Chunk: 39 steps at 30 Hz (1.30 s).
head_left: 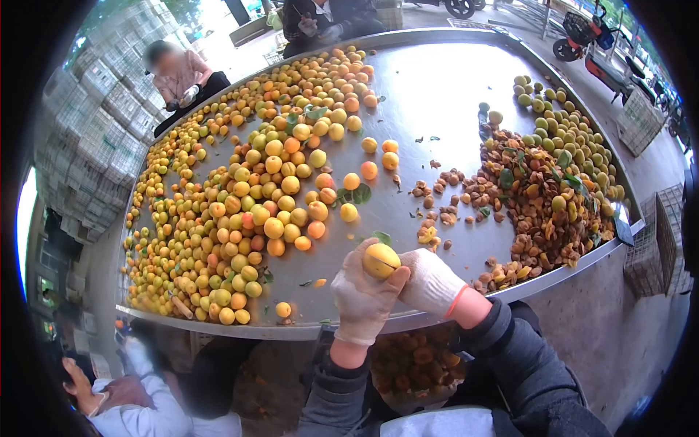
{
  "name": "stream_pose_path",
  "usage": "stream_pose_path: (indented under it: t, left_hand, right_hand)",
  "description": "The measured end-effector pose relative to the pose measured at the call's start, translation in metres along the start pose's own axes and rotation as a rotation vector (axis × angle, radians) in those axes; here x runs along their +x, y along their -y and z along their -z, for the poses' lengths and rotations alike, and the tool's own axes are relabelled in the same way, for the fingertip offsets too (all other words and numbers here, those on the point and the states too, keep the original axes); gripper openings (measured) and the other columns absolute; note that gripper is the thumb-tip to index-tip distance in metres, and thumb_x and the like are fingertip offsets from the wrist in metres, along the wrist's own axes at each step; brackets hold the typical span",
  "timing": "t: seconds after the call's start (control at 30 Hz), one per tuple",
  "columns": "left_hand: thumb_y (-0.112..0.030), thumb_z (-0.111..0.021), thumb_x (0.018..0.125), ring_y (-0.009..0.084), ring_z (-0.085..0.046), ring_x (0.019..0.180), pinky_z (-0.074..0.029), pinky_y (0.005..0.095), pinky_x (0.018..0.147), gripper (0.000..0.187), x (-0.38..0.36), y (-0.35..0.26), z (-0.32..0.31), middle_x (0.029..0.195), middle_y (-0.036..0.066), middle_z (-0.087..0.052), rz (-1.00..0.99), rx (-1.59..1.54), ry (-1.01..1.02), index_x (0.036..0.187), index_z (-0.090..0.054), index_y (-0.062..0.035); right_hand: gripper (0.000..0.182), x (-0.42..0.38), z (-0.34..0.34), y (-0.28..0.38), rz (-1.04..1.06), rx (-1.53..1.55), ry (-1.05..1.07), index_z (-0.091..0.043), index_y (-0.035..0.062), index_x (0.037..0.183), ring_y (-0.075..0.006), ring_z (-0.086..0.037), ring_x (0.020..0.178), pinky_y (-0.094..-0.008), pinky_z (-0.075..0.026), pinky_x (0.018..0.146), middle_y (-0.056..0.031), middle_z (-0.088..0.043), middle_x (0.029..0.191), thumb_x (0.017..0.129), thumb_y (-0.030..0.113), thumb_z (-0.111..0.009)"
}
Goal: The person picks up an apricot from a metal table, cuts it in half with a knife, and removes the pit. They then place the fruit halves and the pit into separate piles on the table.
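My left hand (364, 298), in a pale work glove, is closed round a yellow apricot (381, 260) above the table's near edge. A dark line runs across the fruit's skin. My right hand (432, 282), in a white glove with a red cuff edge, is closed right against the fruit; I cannot tell what its fingers hold. Below both hands, between my knees, stands a container of apricot halves (415, 364). A large heap of whole apricots (240, 218) covers the left of the metal table (437, 80).
A pile of brown pits and scraps (539, 211) lies on the right, with greenish fruit (575, 138) behind it. Loose pits (437, 204) are scattered mid-table. Other people sit at the far side (331, 22), far left (182, 73) and near left (124, 400). Crates (659, 233) stand right.
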<state>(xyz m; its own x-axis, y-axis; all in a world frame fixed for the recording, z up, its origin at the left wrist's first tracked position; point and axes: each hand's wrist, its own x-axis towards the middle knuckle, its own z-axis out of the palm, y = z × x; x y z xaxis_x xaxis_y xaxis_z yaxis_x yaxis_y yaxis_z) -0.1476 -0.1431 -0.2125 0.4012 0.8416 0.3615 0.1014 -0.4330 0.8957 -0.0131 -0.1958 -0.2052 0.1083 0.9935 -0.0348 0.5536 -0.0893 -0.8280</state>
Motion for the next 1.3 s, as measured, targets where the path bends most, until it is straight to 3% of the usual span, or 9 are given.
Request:
stream_pose_path:
  t: [0.17,0.4,0.57,0.67,0.83,0.97,1.1,1.17,1.3]
  left_hand:
    - [-0.022,-0.084,0.069,0.0235,-0.067,0.090,-0.053,0.0324,0.082,0.058,0.001,0.002,0.013,0.102,0.014,-0.066,0.002,0.084,0.169,0.116,-0.059,0.0003]
    - [-0.012,-0.082,0.074,0.0144,-0.062,0.093,-0.051,0.0283,0.083,0.056,-0.001,0.006,0.012,0.105,0.010,-0.065,0.016,-0.019,0.100,0.121,-0.055,0.0031]
    - [-0.025,-0.085,0.068,0.0269,-0.067,0.090,-0.054,0.0325,0.080,0.059,0.005,-0.003,0.012,0.102,0.013,-0.065,-0.240,0.376,0.069,0.116,-0.060,-0.0015]
    - [-0.021,-0.085,0.067,0.0281,-0.067,0.091,-0.053,0.0324,0.081,0.058,0.004,0.001,0.011,0.102,0.015,-0.065,-0.169,0.352,0.077,0.115,-0.060,-0.0010]
    - [-0.010,-0.081,0.070,0.0199,-0.066,0.091,-0.054,0.0314,0.082,0.052,0.007,0.006,0.016,0.105,0.009,-0.065,0.091,-0.042,0.099,0.116,-0.059,0.0018]
    - [-0.004,-0.079,0.073,0.0129,-0.062,0.093,-0.053,0.0289,0.084,0.052,0.011,0.004,0.019,0.108,0.005,-0.063,0.189,-0.275,0.049,0.120,-0.058,0.0037]
    - [-0.006,-0.079,0.072,0.0145,-0.063,0.093,-0.053,0.0281,0.084,0.057,0.018,-0.005,0.026,0.106,0.007,-0.064,0.437,-0.541,0.015,0.123,-0.056,0.0013]
    - [-0.012,-0.080,0.072,0.0194,-0.065,0.093,-0.055,0.0305,0.079,0.059,0.014,0.001,0.014,0.106,0.011,-0.065,0.023,0.261,0.040,0.124,-0.053,-0.0017]
    - [-0.018,-0.080,0.073,0.0277,-0.067,0.093,-0.055,0.0348,0.078,0.059,0.004,-0.004,0.002,0.105,0.016,-0.065,-0.096,0.292,0.148,0.123,-0.052,-0.0047]
  right_hand:
    - [0.012,-0.005,0.008,-0.008,0.047,0.330,0.195,-0.067,0.0004,0.087,-0.0253,-0.055,0.060,-0.0338,-0.048,0.063,-0.0145,-0.064,0.071,0.076,0.005,-0.066]
    - [0.017,-0.007,-0.009,0.010,0.004,-0.115,-0.157,-0.066,0.0056,0.090,-0.0382,-0.063,0.075,-0.0400,-0.050,0.066,-0.0166,-0.066,0.078,0.073,0.009,-0.065]
    - [0.018,-0.004,-0.007,0.009,-0.104,-0.245,-0.143,-0.065,0.0058,0.090,-0.0400,-0.063,0.076,-0.0397,-0.052,0.067,-0.0180,-0.065,0.077,0.072,0.007,-0.063]
    - [0.018,0.000,-0.002,-0.003,-0.031,0.077,0.079,-0.068,0.0054,0.093,-0.0371,-0.063,0.070,-0.0372,-0.050,0.064,-0.0189,-0.065,0.077,0.076,0.010,-0.065]
    - [0.018,-0.001,-0.015,0.002,0.015,0.081,-0.060,-0.068,0.0064,0.092,-0.0377,-0.062,0.070,-0.0383,-0.050,0.064,-0.0190,-0.065,0.080,0.075,0.009,-0.065]
    - [0.021,-0.013,-0.003,0.007,0.013,-0.167,-0.260,-0.067,0.0066,0.096,-0.0347,-0.065,0.075,-0.0351,-0.052,0.067,-0.0170,-0.066,0.085,0.076,0.006,-0.063]
    - [0.031,-0.022,0.028,0.009,0.006,0.161,-0.154,-0.064,0.0028,0.110,-0.0141,-0.065,0.076,-0.0270,-0.052,0.069,-0.0090,-0.067,0.083,0.079,0.000,-0.066]
    - [0.031,-0.018,0.029,0.014,-0.168,0.608,-0.190,-0.064,0.0005,0.112,-0.0095,-0.061,0.085,-0.0250,-0.051,0.075,-0.0060,-0.067,0.094,0.082,0.003,-0.069]
    - [0.043,-0.011,0.030,0.004,-0.075,0.536,-0.095,-0.061,0.0004,0.118,-0.0097,-0.060,0.091,-0.0258,-0.051,0.082,-0.0052,-0.065,0.106,0.080,0.012,-0.076]
